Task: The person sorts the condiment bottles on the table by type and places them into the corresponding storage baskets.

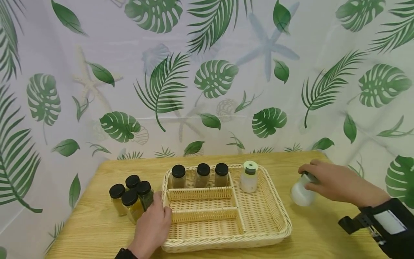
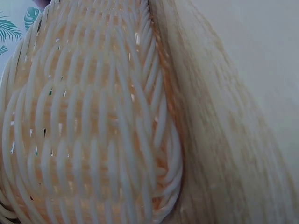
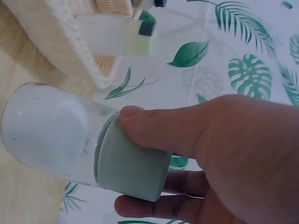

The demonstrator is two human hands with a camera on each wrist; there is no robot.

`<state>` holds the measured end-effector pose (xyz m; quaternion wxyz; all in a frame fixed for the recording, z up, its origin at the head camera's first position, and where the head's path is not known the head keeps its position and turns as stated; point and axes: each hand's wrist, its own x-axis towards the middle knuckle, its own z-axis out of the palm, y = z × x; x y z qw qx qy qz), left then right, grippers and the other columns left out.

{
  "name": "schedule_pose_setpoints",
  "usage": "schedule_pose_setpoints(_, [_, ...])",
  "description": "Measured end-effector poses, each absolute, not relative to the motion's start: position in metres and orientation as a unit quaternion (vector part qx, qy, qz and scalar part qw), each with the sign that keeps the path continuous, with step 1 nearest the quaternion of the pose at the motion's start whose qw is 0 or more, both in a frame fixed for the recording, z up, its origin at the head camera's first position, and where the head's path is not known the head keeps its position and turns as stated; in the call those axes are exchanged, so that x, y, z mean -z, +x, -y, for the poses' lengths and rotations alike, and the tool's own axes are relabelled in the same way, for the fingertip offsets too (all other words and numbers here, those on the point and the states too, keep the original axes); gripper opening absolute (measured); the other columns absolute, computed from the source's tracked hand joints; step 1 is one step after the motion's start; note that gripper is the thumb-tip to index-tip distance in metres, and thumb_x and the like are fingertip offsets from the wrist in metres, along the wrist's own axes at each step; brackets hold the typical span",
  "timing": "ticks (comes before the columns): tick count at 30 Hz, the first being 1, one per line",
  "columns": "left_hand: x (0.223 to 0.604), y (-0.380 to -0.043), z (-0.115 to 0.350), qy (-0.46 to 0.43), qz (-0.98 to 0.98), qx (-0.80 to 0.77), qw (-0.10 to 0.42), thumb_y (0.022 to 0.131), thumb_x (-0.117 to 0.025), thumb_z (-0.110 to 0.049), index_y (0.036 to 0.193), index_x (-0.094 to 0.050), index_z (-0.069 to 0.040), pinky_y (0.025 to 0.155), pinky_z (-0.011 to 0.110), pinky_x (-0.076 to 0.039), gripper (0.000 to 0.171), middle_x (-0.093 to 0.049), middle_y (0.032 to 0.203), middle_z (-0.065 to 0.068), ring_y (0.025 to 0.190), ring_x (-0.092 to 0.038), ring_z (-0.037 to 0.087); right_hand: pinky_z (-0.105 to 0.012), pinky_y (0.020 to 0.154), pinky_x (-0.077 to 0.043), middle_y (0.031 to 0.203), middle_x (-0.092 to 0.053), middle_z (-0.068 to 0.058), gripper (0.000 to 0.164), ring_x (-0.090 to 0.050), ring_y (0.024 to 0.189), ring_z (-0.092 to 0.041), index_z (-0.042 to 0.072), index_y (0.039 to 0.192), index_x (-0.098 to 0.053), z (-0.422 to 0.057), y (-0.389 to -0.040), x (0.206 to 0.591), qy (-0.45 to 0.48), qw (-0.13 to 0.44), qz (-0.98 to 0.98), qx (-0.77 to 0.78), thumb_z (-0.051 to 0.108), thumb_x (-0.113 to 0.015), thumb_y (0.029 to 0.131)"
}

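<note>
basket (image 1: 265, 216) stands between four black-lidded jars (image 1: 132, 205) and the held bottle (image 1: 302, 195).

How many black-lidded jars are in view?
7: three jars in a row at the back left of the basket, four jars on the table beside it.

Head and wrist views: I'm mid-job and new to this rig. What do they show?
No machine here: a person works barehanded. The head view looks forward and down from the person's head; each wrist view is taken from that wrist. On the wooden table sits a divided wicker basket. Three black-lidded jars stand in its back left compartment, a pale-lidded jar in its right one. Four more dark-topped jars cluster left of it. The left hand holds the basket's left side; the left wrist view shows its weave close up. The right hand grips a whitish jar by its grey-green lid, right of the basket.
</note>
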<state>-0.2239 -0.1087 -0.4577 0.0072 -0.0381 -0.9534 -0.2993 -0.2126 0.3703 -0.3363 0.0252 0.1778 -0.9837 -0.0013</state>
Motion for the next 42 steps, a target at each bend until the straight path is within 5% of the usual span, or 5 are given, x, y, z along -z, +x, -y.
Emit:
schedule_pose_setpoints(16, [0.454,-0.224,0.112,-0.042,0.951,0.305,0.015,0.103,-0.039,-0.023,0.146,-0.033,-0.001,0.05,0.035,-0.037,0.049,-0.068,0.106,0.018,0.058,-0.054,0.018,-0.032,0.064,-0.052,0.101,-0.066,-0.002,0.041,-0.061,0.079,-0.011,0.012,0.119,-0.07,-0.319,-0.208,0.287,0.239,0.082,0.967,0.028,0.022,-0.084,0.082])
schedule_pose_setpoints(27, [0.451,-0.223,0.11,-0.039,0.951,0.307,0.008,0.103,-0.038,-0.023,0.149,-0.031,-0.001,0.048,0.035,-0.035,0.052,-0.066,0.092,0.015,0.055,-0.05,0.019,-0.027,0.06,-0.048,0.097,-0.065,0.003,0.042,-0.057,0.074,-0.005,0.018,0.117,-0.072,-0.291,-0.206,0.291,0.297,0.115,0.947,0.038,0.026,-0.086,0.079])
schedule_pose_setpoints(42, [0.455,-0.222,0.108,-0.04,0.95,0.308,-0.002,0.103,-0.037,-0.024,0.148,-0.031,-0.001,0.048,0.035,-0.035,0.051,-0.068,0.097,0.017,0.055,-0.051,0.019,-0.034,0.071,-0.054,0.105,-0.064,0.0,0.042,-0.062,0.085,-0.013,0.017,0.12,-0.07,-0.264,-0.209,0.321,0.316,0.042,0.948,-0.009,0.02,-0.084,0.081])
